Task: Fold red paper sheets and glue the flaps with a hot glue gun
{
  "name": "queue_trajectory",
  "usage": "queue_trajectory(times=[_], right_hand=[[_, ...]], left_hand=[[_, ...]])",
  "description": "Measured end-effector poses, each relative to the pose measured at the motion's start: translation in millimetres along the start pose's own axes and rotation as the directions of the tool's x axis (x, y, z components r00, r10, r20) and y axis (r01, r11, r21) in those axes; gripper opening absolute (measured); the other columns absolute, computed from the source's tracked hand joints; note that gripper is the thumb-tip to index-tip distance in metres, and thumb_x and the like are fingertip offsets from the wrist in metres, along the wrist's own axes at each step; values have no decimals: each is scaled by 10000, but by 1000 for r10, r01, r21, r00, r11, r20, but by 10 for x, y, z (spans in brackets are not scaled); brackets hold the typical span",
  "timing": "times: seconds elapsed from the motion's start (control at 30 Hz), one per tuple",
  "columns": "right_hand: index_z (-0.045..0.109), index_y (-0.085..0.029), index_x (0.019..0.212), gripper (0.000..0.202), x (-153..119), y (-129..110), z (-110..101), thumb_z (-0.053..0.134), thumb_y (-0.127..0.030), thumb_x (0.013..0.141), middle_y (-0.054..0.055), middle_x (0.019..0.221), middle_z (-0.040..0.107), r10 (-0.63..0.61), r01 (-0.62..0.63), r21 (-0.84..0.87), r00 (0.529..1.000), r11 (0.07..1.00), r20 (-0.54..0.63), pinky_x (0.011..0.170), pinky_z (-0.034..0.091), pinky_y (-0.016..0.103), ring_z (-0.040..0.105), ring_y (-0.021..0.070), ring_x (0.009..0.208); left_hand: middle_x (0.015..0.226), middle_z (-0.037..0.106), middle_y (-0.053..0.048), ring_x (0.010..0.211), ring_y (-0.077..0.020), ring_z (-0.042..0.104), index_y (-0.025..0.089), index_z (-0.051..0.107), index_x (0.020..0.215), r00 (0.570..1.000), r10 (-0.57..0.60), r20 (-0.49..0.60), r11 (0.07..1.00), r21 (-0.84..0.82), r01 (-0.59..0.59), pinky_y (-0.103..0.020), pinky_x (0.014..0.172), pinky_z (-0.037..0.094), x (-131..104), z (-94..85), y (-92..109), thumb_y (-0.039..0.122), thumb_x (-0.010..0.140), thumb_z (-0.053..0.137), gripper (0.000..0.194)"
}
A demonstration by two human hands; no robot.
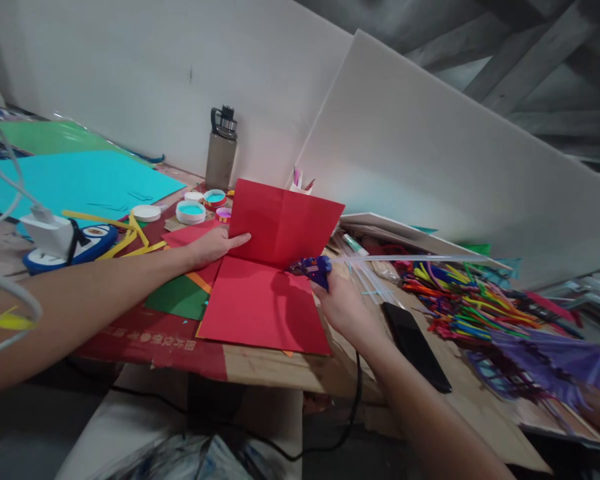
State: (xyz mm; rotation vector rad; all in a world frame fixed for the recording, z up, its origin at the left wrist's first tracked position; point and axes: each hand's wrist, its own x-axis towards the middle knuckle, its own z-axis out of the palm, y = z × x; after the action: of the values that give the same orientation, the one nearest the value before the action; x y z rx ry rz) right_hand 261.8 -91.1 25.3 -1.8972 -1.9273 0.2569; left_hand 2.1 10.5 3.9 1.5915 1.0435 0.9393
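A folded red card (270,303) lies on the table, its back half raised upright. My left hand (215,247) grips the left edge of that raised half, thumb across its front. In my right hand (337,300) is a blue hot glue gun (313,268), its nozzle at the right part of the card's fold. A long clear glue stick (410,258) sticks out of the gun's back to the right, and a black cord hangs below. Green paper (177,298) and more red paper lie under and beside the card. Any glue at the nozzle is too small to make out.
Left are blue card sheets (110,177), yellow strips and a white charger (49,230) with cable. Behind stand a bottle (221,150) and small paint tubs (191,212). To the right lie a black phone (415,347), several coloured pipe cleaners (470,293) and a purple fan-like piece (550,363).
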Motion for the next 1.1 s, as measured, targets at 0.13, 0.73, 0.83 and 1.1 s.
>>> queue_trajectory(times=[0.13, 0.73, 0.83, 1.1], right_hand=[[556, -171, 1145, 309, 41, -56, 25, 501, -268, 857, 142, 1038, 658, -9, 9, 2, 1000, 1000, 14, 763, 436, 351, 616, 277, 951], [560, -148, 1159, 317, -36, 163, -109, 483, -248, 868, 143, 1091, 644, 51, -52, -43, 998, 998, -20, 825, 425, 328, 587, 263, 1040], [574, -173, 1116, 281, -83, 89, -100, 475, -289, 880, 127, 1058, 659, 15, -15, 5, 999, 1000, 48, 774, 436, 314, 614, 246, 969], [523, -162, 1190, 340, 58, -376, 184, 494, -270, 869, 146, 1057, 670, -32, 28, 46, 995, 999, 93, 779, 431, 309, 623, 252, 994]], left_hand=[[1065, 712, -104, 934, -289, 667, 160, 679, 1088, 999, -33, -29, 999, 33, 34, -371, 795, 530, 2, -14, -13, 597, 695, 623, 590], [1124, 694, -54, 1051, -298, 627, 223, 705, 1040, 999, 39, 30, 971, -236, -30, -393, 901, 509, 34, 13, -87, 488, 703, 686, 429], [1083, 710, -55, 1034, -304, 631, 218, 719, 978, 1000, 13, 18, 970, -245, -8, -403, 897, 506, 45, 15, -96, 486, 689, 697, 395], [1057, 709, -48, 985, -269, 643, 214, 681, 1053, 998, 70, 4, 968, -241, -67, -367, 868, 501, 85, 4, -140, 502, 735, 650, 430]])
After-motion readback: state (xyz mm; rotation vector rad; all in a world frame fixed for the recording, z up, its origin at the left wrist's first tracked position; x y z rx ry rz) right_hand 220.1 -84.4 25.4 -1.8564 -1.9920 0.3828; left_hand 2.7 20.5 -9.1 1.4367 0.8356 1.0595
